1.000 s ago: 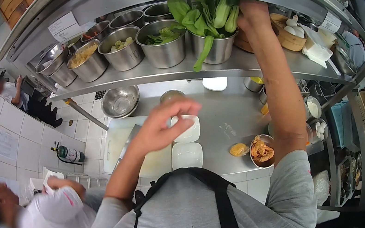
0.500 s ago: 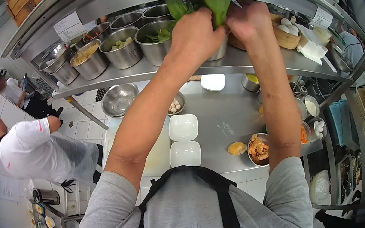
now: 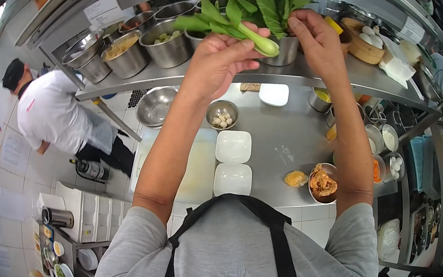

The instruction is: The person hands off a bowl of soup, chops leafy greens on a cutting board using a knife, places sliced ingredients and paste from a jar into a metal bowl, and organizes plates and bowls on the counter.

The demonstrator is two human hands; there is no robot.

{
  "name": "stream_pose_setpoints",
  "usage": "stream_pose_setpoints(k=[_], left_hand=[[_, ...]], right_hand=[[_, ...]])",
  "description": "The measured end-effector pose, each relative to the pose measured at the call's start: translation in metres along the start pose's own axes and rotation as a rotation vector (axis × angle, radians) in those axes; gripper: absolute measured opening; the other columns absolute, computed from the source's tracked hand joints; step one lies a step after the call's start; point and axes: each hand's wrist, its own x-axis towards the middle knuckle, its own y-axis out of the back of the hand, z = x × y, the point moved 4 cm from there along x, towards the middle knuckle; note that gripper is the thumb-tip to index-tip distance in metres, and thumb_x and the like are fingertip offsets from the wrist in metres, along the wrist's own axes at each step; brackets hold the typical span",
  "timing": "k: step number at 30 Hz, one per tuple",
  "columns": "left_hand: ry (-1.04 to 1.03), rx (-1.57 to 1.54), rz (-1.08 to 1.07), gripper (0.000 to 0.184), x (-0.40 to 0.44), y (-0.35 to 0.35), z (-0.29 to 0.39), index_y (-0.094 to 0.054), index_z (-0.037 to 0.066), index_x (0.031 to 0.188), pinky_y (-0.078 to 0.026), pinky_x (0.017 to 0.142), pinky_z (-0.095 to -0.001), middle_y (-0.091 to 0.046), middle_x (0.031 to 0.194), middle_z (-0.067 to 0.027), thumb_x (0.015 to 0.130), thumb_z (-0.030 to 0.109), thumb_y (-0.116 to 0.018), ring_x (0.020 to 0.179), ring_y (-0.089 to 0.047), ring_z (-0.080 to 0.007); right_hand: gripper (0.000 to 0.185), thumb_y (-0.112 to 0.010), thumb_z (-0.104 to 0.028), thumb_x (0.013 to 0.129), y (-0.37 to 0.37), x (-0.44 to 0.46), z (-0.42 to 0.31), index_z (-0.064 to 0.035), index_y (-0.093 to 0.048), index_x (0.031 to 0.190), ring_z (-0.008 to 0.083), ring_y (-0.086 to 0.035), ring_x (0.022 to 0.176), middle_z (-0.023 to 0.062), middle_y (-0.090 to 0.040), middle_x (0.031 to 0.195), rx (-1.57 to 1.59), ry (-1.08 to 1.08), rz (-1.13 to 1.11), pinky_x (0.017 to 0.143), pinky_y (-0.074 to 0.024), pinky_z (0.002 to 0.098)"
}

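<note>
My left hand [image 3: 218, 64] is closed around a head of bok choy [image 3: 266, 45], with its pale base pointing right and its leaves left. My right hand [image 3: 320, 47] has its thumb and fingers pinched at the edge of more bok choy leaves [image 3: 269, 10]. Those leaves stand up out of a steel pot [image 3: 283, 51] on the raised shelf. Below my forearms, two white square bowls [image 3: 233, 147] sit beside a pale cutting board [image 3: 201, 164].
Along the shelf [image 3: 133, 82] stand several steel pots of ingredients and a bamboo steamer [image 3: 361, 48] of eggs. The counter holds a bowl of white balls [image 3: 222, 115], an empty steel bowl [image 3: 156, 105] and a bowl of orange-brown food [image 3: 324, 184]. A co-worker [image 3: 61, 110] stands at the left.
My left hand has drawn back and down from the pot with a bok choy in it. My right hand stays by the leaves. The co-worker has shifted and turned, bending forward.
</note>
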Motion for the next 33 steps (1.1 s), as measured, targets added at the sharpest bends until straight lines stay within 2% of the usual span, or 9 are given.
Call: stream_pose_setpoints(k=[6, 10, 12, 16, 18, 22, 26, 30, 33], left_hand=[[-0.019, -0.213, -0.160, 0.031, -0.031, 0.016, 0.001, -0.062, 0.005, 0.138, -0.065, 0.091, -0.0393, -0.064, 0.148, -0.0213, 0.107, 0.001, -0.059, 0.123, -0.072, -0.0330], [-0.077, -0.164, -0.143, 0.029, -0.055, 0.032, 0.001, -0.064, 0.003, 0.135, -0.065, 0.095, -0.0426, -0.065, 0.144, -0.0220, 0.107, 0.000, -0.059, 0.126, -0.070, -0.0341], [-0.078, -0.158, -0.076, 0.027, -0.075, 0.050, -0.002, -0.066, 0.004, 0.133, -0.064, 0.093, -0.0408, -0.068, 0.139, -0.0198, 0.106, 0.003, -0.062, 0.122, -0.071, -0.0304], [0.055, -0.101, 0.327, 0.025, -0.167, 0.129, -0.028, -0.069, 0.007, 0.130, -0.060, 0.089, -0.0342, -0.074, 0.124, -0.0117, 0.105, 0.011, -0.068, 0.106, -0.074, -0.0207], [0.194, -0.039, 0.724, 0.022, -0.246, 0.200, -0.053, -0.071, 0.009, 0.122, -0.055, 0.078, -0.0282, -0.076, 0.110, -0.0033, 0.101, 0.016, -0.073, 0.097, -0.073, -0.0140], [0.408, 0.191, 1.377, 0.018, -0.428, 0.319, -0.092, -0.068, 0.006, 0.112, -0.048, 0.065, -0.0228, -0.076, 0.107, -0.0053, 0.100, 0.017, -0.074, 0.091, -0.075, -0.0156], [0.469, 0.201, 1.445, 0.020, -0.497, 0.343, -0.109, -0.067, 0.005, 0.112, -0.046, 0.061, -0.0216, -0.075, 0.105, -0.0058, 0.099, 0.017, -0.076, 0.088, -0.075, -0.0167], [0.509, 0.242, 1.430, 0.023, -0.510, 0.360, -0.117, -0.068, 0.004, 0.112, -0.048, 0.063, -0.0229, -0.076, 0.106, -0.0074, 0.097, 0.019, -0.078, 0.088, -0.075, -0.0160], [0.575, 0.323, 1.324, 0.029, -0.483, 0.376, -0.118, -0.068, 0.003, 0.113, -0.050, 0.066, -0.0264, -0.076, 0.104, -0.0082, 0.096, 0.023, -0.080, 0.088, -0.075, -0.0158]], right_hand=[[0.032, -0.071, -0.023, 0.104, 0.000, -0.003, 0.001, 0.0012, -0.068, 0.125, 0.0160, -0.070, 0.103, 0.0074, -0.075, 0.111, -0.029, 0.046, 0.073, 0.094, -0.0538, 0.0301], [0.033, -0.077, -0.013, 0.098, -0.009, -0.015, -0.009, 0.0013, -0.068, 0.127, 0.0176, -0.071, 0.106, 0.0093, -0.074, 0.118, 0.007, 0.145, 0.112, 0.096, -0.0548, 0.0319], [0.033, -0.079, -0.012, 0.098, -0.008, -0.031, -0.038, 0.0015, -0.068, 0.127, 0.0179, -0.071, 0.106, 0.0102, -0.074, 0.117, -0.372, 0.340, 0.286, 0.096, -0.0551, 0.0324], [0.024, -0.077, -0.009, 0.098, -0.053, -0.103, -0.046, 0.0014, -0.072, 0.119, 0.0193, -0.071, 0.104, 0.0115, -0.074, 0.115, -0.027, 0.199, 0.403, 0.093, -0.0553, 0.0339], [0.028, -0.078, -0.007, 0.095, -0.109, -0.141, -0.034, -0.0008, -0.072, 0.121, 0.0219, -0.072, 0.102, 0.0121, -0.074, 0.113, -0.175, 0.178, -0.020, 0.093, -0.0551, 0.0342], [0.037, -0.075, -0.017, 0.095, -0.262, -0.213, 0.027, -0.0073, -0.070, 0.130, 0.0353, -0.068, 0.115, 0.0159, -0.071, 0.124, -0.155, -0.103, -0.896, 0.101, -0.0535, 0.0424], [0.046, -0.071, -0.030, 0.098, -0.405, -0.266, 0.076, -0.0076, -0.067, 0.138, 0.0386, -0.067, 0.120, 0.0170, -0.071, 0.126, -0.181, -0.124, -1.213, 0.103, -0.0532, 0.0477], [0.046, -0.067, -0.041, 0.101, -0.529, -0.318, 0.057, -0.0124, -0.068, 0.137, 0.0418, -0.070, 0.110, 0.0204, -0.072, 0.117, -0.182, -0.052, -1.233, 0.095, -0.0555, 0.0515], [0.045, -0.066, -0.048, 0.102, -0.553, -0.343, 0.052, -0.0158, -0.069, 0.133, 0.0428, -0.070, 0.103, 0.0228, -0.071, 0.110, -0.324, 0.043, -1.253, 0.089, -0.0565, 0.0525]])
